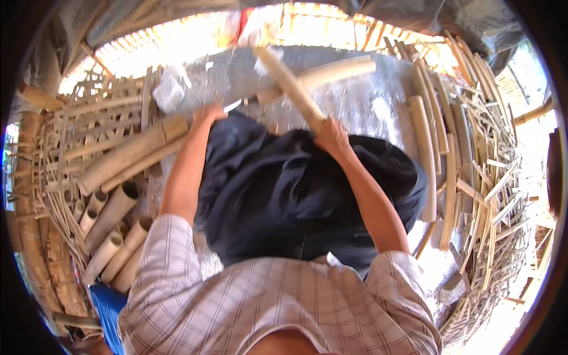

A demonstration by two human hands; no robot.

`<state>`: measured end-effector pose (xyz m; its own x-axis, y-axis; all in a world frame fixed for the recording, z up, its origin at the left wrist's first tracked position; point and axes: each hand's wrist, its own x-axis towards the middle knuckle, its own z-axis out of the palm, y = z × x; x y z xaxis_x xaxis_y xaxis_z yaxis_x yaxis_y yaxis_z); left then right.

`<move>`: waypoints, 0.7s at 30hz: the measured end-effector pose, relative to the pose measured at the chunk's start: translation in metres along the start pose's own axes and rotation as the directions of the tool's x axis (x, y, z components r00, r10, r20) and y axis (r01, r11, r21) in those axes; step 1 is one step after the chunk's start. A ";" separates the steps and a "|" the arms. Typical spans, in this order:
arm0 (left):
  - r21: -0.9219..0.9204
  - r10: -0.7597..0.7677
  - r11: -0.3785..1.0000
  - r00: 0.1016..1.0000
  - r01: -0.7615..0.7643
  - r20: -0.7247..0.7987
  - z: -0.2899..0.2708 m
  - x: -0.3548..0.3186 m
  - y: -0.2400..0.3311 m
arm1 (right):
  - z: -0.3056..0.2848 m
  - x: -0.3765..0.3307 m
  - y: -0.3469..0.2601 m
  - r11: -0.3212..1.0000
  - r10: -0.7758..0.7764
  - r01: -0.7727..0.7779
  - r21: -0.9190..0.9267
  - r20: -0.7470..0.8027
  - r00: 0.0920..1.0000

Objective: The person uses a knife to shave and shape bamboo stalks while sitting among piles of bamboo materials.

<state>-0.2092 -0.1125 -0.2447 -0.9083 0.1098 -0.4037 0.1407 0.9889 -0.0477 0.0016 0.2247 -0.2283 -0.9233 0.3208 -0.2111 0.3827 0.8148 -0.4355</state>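
Note:
My right hand (332,137) grips the lower end of a pale bamboo stick (289,83) that slants up and to the left. My left hand (207,113) is closed on the handle of a knife. Its metal blade (234,105) points right toward the near end of a thick bamboo piece (331,72) lying across the grey ground. The stick crosses above that end of the piece. Dark trousers (284,183) cover my lap between my forearms.
Cut bamboo tubes (112,236) are stacked at my left beside longer poles (127,154) and a woven bamboo panel (94,112). Split bamboo slats (425,154) and a heap of thin strips (491,195) lie at my right. A crumpled white plastic scrap (168,90) lies ahead on the left.

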 end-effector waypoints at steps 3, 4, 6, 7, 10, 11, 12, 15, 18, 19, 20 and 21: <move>-0.107 -0.024 0.994 0.997 0.031 0.067 -0.017 -0.008 0.022 | -0.020 0.008 0.029 0.989 -0.093 0.078 -0.127 -0.117 0.989; -0.116 -0.016 0.993 0.993 0.029 0.114 -0.015 -0.004 0.009 | -0.024 0.004 0.029 0.999 -0.016 0.017 -0.039 0.033 0.999; -0.071 -0.009 0.997 0.998 0.014 0.067 -0.010 0.001 -0.010 | -0.055 0.009 0.017 0.994 0.053 -0.071 0.084 0.201 0.978; -0.046 -0.011 0.999 0.999 0.012 0.037 -0.008 -0.007 -0.003 | -0.062 0.003 0.028 0.984 0.104 -0.135 0.121 0.234 0.967; -0.076 -0.021 0.997 1.000 0.021 -0.004 -0.010 -0.015 0.007 | -0.038 0.000 0.087 0.944 0.145 -0.189 0.272 0.171 0.974; -0.100 -0.030 0.995 0.999 0.027 -0.034 -0.012 -0.017 0.012 | -0.031 -0.003 0.103 0.943 0.160 -0.186 0.277 0.113 0.981; -0.125 -0.038 0.992 0.997 0.030 -0.063 -0.015 -0.020 0.017 | -0.026 -0.004 0.120 0.942 0.177 -0.185 0.280 0.054 0.983; -0.259 -0.146 0.960 0.981 0.109 -0.130 0.007 0.000 -0.042 | -0.044 -0.015 0.072 0.929 0.262 -0.267 0.258 0.056 0.964; -0.552 -0.221 0.825 0.967 0.118 -0.124 0.007 0.010 -0.038 | -0.049 -0.019 0.077 0.923 0.266 -0.259 0.283 0.016 0.964; -0.659 -0.241 0.744 0.965 0.114 -0.105 0.004 0.008 -0.028 | -0.052 -0.019 0.083 0.913 0.282 -0.270 0.305 0.005 0.959; -0.677 -0.248 0.734 0.950 0.055 -0.192 0.008 0.013 -0.044 | -0.051 -0.016 0.077 0.914 0.265 -0.253 0.317 0.006 0.964; -0.686 -0.282 0.728 0.917 0.013 -0.281 0.020 0.018 -0.083 | -0.043 -0.010 0.062 0.917 0.221 -0.215 0.335 0.021 0.975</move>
<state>-0.2298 -0.1942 -0.2663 -0.9837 -0.1496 -0.1000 -0.1798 0.7895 0.5868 0.0332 0.2928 -0.2155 -0.8150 0.4829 -0.3204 0.5605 0.5165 -0.6474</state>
